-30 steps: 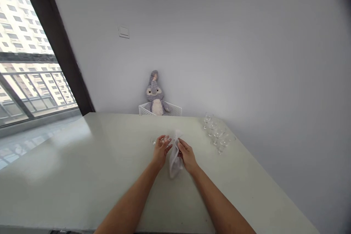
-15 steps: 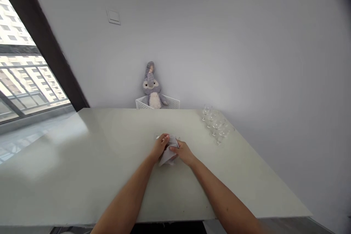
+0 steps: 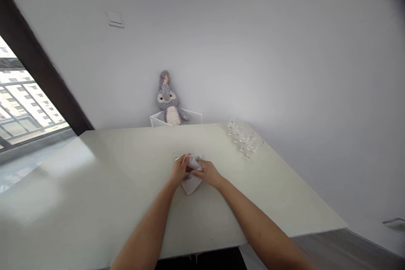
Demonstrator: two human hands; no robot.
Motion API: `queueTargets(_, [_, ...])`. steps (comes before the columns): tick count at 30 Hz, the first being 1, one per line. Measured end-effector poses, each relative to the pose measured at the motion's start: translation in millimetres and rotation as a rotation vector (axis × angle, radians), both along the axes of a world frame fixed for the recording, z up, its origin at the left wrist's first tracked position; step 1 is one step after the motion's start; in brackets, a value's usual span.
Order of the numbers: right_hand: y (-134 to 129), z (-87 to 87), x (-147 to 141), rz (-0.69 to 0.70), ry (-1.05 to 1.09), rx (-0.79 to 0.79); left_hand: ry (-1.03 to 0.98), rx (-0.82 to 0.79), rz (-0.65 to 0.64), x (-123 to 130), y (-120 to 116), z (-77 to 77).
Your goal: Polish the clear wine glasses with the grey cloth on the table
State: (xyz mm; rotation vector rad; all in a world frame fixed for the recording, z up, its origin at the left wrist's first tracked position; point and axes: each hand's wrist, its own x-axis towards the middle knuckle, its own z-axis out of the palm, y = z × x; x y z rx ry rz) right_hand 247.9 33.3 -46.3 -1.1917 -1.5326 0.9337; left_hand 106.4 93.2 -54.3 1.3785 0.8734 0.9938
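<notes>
In the middle of the table, both my hands are closed about a pale grey-white cloth (image 3: 191,184). My left hand (image 3: 179,171) grips its left side, with the fingertips near the top of the bundle. From the right, my right hand (image 3: 209,173) pinches the cloth, its thumb pointing inward. A loose corner hangs toward me below the hands. Bits of clear glass (image 3: 176,157) show just past my left hand, and more glints beyond the cloth. Whether a glass is inside the cloth is hidden.
Several clear stemmed glasses (image 3: 242,139) stand grouped at the table's far right. Behind the far edge, a grey plush toy (image 3: 172,114) sits in a white perforated basket (image 3: 196,118). The white table (image 3: 126,152) lies near a wall and a window (image 3: 25,105).
My right hand has shifted its grip and the cloth is now more bunched, with its corner hanging down between my wrists. The whole view has turned slightly right.
</notes>
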Motion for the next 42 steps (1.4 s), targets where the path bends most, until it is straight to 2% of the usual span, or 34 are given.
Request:
queueTargets(2, [0.2, 1.3, -0.7, -0.055, -0.113, 0.064, -0.018, -0.025, 0.006, 0.0, 0.3, -0.1])
queueTargets(3, [0.7, 2.1, -0.1, -0.079, -0.076, 0.049, -0.032, -0.041, -0.012, -0.3, -1.0, 2.1])
queueTargets(7, [2.9, 5.5, 5.4, -0.055, 0.434, -0.131, -0.069, -0.018, -0.175, -2.6, -10.0, 17.0])
queueTargets(9, [2.6, 5.7, 6.1, 0.007, 0.542, -0.154, -0.078, 0.042, -0.177, -3.7, -11.7, 20.9])
queueTargets(12, [0.3, 2.5, 0.4, 0.033, 0.32, -0.076, -0.034, 0.023, -0.074, -4.9, -7.7, 17.5])
queueTargets(14, [-0.9, -0.5, -5.6, -0.018, 0.09, 0.024, 0.04, -0.057, -0.024, -5.5, -3.7, 12.5])
queueTargets(16, [-0.8, -2.0, -9.3, -0.075, -0.018, 0.072, 0.068, -0.11, -0.014, -5.6, -2.1, 9.8])
queueTargets(18, [0.7, -0.7, -8.6, -0.114, 0.099, 0.013, 0.036, -0.103, -0.033, -4.8, -4.2, 11.4])
queueTargets(20, [2.6, 2.9, -4.5, -0.109, 0.373, -0.095, -0.033, -0.054, -0.099, -3.4, -8.6, 15.9])
queueTargets(22, [3.4, 6.9, -0.7, -0.05, 0.628, -0.167, -0.116, -0.008, -0.149, -2.0, -12.5, 19.9])
queueTargets(24, [2.0, 9.4, -0.3, 0.03, 0.705, -0.178, -0.17, 0.024, -0.134, -1.7, -13.0, 20.4])
queueTargets(25, [0.7, 9.8, -1.8, 0.05, 0.66, -0.163, -0.166, 0.038, -0.099, -2.1, -11.8, 19.0])
queueTargets(27, [-2.8, 9.2, -6.8, 0.036, 0.43, -0.094, -0.092, 0.063, -0.029, -4.1, -7.3, 13.6])
queueTargets(30, [-6.2, 7.2, -12.6, -0.091, 0.008, 0.063, 0.097, 0.095, 0.016, -8.5, -1.5, 5.5])
queueTargets(33, [-3.3, 7.6, -7.8, -0.217, -0.14, 0.113, 0.256, 0.221, 0.104, -12.5, -3.7, 7.3])
queueTargets(35, [1.1, 10.1, 1.0, -0.295, -0.08, 0.059, 0.249, 0.355, 0.199, -13.5, -9.0, 14.8])
queueTargets(37, [4.8, 13.5, 10.8, -0.316, 0.101, -0.039, 0.166, 0.434, 0.236, -12.7, -14.4, 23.9])
queueTargets(40, [5.8, 17.7, 21.9, -0.156, 0.405, -0.191, 0.091, 0.435, 0.168, -10.5, -17.3, 31.8])
queueTargets(42, [4.2, 19.2, 27.3, -0.028, 0.456, -0.241, 0.144, 0.445, 0.121, -11.0, -14.6, 30.6])
